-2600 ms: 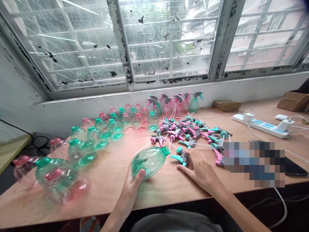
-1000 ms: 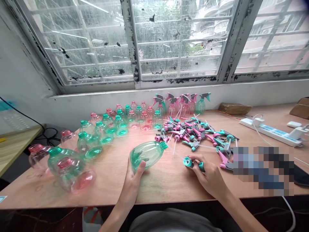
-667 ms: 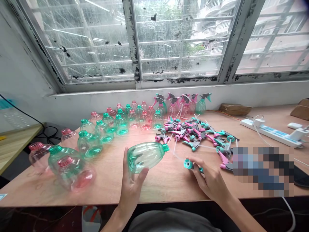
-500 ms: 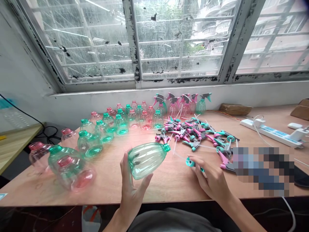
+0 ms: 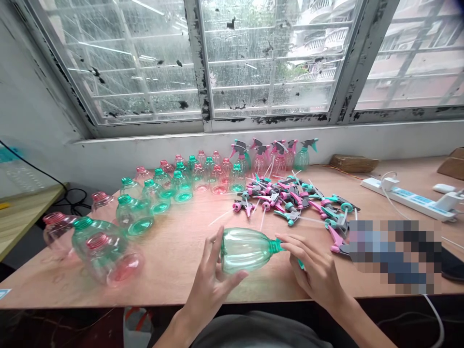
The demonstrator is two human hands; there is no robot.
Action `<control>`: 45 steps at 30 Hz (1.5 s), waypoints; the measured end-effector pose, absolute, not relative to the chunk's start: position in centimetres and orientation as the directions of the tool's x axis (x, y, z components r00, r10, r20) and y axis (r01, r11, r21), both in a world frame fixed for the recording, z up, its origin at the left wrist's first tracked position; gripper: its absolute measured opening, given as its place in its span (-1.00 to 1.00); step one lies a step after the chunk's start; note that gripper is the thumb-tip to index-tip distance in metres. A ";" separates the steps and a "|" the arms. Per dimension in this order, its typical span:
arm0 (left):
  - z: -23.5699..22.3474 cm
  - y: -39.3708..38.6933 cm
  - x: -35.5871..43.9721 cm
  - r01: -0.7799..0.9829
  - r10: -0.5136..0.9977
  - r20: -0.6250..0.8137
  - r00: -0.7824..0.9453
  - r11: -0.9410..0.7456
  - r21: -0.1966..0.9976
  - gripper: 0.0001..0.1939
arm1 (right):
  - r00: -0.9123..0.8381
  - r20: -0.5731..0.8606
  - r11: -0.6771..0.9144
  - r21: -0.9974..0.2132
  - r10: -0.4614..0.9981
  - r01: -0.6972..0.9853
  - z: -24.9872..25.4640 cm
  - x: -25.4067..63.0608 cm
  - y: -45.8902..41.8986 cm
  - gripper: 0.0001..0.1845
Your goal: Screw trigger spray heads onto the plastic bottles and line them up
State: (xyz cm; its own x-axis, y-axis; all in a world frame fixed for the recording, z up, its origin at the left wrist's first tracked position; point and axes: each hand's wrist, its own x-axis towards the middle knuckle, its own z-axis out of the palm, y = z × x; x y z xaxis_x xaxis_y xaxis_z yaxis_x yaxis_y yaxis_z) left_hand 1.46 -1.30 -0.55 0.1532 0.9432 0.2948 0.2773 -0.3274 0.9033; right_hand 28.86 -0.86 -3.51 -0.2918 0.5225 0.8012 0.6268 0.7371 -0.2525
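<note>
A clear green bottle (image 5: 246, 251) lies on its side in the air above the table's front edge, its neck pointing right. My left hand (image 5: 213, 275) is closed around its base end. At the neck, my right hand (image 5: 311, 266) grips a teal spray head (image 5: 300, 263), mostly hidden behind the fingers. The spray head's collar meets the bottle mouth; whether the threads are engaged I cannot tell. Behind the bottle lies a heap of pink, teal and grey spray heads (image 5: 290, 195) with thin white tubes.
Several open pink and green bottles (image 5: 159, 195) stand on the left of the table. Bottles with spray heads fitted (image 5: 279, 157) stand by the wall. On the right are a white power strip (image 5: 406, 198), a brown package (image 5: 353, 163) and a pixelated patch (image 5: 395, 256).
My left hand has carried the green bottle to the right and levelled it. Its neck now meets the teal spray head, whose tube no longer shows outside. My right hand has barely moved.
</note>
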 end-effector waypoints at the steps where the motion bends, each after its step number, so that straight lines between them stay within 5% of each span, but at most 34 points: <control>1: -0.3 -1.2 1.5 0.259 0.944 0.274 0.185 -0.316 0.913 -0.15 | -0.258 0.798 0.744 -0.318 0.545 0.588 -3.5 28.6 -1.0 -0.59; 6: 0.6 -0.4 1.1 0.080 0.967 0.187 0.172 -0.203 0.976 -0.26 | 0.022 0.636 0.603 -0.741 0.771 0.296 -3.2 27.7 -2.1 -0.69; 10: 0.8 -0.1 0.7 0.092 0.971 0.111 0.213 -0.133 0.987 -0.37 | -0.042 0.493 0.495 -0.866 0.869 0.070 -2.6 27.3 -2.4 -0.44; 15: 1.0 -0.5 0.9 0.094 0.961 0.067 0.268 -0.095 0.991 -0.26 | -0.180 0.296 0.326 -0.929 0.938 0.174 -2.4 27.0 -2.5 -0.59; 23: 0.7 -0.5 0.8 0.108 0.923 -0.031 0.383 -0.012 0.994 0.07 | -0.064 -0.041 -0.049 -0.990 0.997 -0.133 -3.7 27.1 -1.0 -0.50; 31: 0.8 -0.4 0.6 0.155 0.909 -0.031 0.417 -0.038 0.987 0.07 | -0.060 0.064 0.056 -0.990 0.996 -0.131 -2.9 27.8 -1.3 -0.47; 45: 1.5 -0.5 0.6 0.200 0.896 0.019 0.444 -0.120 0.972 -0.20 | -0.162 -0.008 -0.014 -0.999 0.987 -0.035 -2.2 27.7 -1.7 -0.65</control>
